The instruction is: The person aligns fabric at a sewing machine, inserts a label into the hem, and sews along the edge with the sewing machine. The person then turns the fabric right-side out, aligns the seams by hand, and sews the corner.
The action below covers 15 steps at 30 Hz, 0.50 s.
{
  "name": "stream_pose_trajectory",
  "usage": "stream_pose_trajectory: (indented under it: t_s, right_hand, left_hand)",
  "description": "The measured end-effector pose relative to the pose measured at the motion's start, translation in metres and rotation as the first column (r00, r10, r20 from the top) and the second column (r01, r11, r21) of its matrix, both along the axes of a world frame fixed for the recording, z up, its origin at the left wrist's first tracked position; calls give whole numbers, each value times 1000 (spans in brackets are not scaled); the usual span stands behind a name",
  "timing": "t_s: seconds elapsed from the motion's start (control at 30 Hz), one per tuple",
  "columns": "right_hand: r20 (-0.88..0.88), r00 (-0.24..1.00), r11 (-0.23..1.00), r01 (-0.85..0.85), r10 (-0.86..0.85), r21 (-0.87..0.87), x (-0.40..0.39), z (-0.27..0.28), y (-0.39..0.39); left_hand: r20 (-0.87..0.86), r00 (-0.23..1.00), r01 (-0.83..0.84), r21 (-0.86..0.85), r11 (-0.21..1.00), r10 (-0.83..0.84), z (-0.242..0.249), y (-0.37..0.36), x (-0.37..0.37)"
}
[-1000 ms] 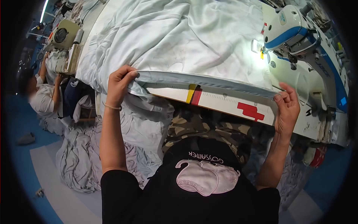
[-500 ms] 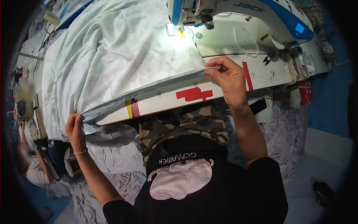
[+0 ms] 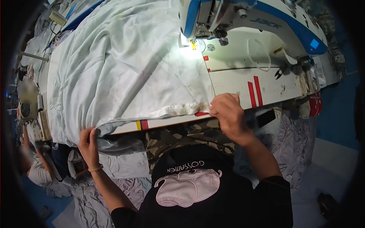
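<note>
A large sheet of thin white fabric (image 3: 137, 72) spreads over the sewing table, wrinkled on the left and smoother toward the right. Its front edge runs between my two hands, with a puckered strip near the right end. My left hand (image 3: 89, 148) pinches the fabric at its front left, where a greyish fold hangs over the table edge. At the front right corner, my right hand (image 3: 230, 117) has its fingers closed on the fabric. Behind the cloth stands a white and blue sewing machine (image 3: 262, 24), its lamp lighting the needle area beside the fabric's right edge.
Red tape strips (image 3: 254, 91) and a yellow tape mark (image 3: 139, 125) are on the table. Black thread snips (image 3: 279, 72) lie right of the machine bed. A dark flat object (image 3: 266, 118) sits below the edge. Cloth piles (image 3: 289, 148) flank me; another person (image 3: 42, 171) is at left.
My right hand has come down toward the table's front edge, drawing the fabric corner with it. The folded edge now lies flatter. The left hand still pinches its end, and the view has shifted slightly.
</note>
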State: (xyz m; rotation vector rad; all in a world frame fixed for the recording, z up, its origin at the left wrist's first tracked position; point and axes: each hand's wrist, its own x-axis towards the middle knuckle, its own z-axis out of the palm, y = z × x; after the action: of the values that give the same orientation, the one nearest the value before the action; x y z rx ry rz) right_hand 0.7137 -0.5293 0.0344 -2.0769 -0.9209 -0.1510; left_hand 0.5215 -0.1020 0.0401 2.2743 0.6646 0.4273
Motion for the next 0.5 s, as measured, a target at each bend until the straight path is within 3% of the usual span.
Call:
stream_pose_trajectory:
  t_s: [0.07, 0.17, 0.27, 0.37, 0.5]
  right_hand:
    - [-66, 997, 997, -42, 38, -65, 3, 10, 0]
    - [-81, 994, 994, -74, 68, -75, 8, 10, 0]
    - [-59, 995, 992, -91, 86, -88, 9, 7, -1]
    - [-86, 992, 983, -105, 92, -152, 15, 10, 1]
    - [-78, 991, 986, -121, 112, -114, 24, 7, 4]
  left_hand:
    - [48, 992, -120, -11, 993, 121, 8, -27, 12]
    - [10, 993, -109, 416, 903, 115, 0, -54, 34]
    - [-41, 993, -73, 552, 831, 115, -19, -55, 46]
    - [-44, 997, -31, 525, 851, 64, -13, -54, 63]
    - [-90, 994, -5, 525, 851, 62, -7, -44, 83]
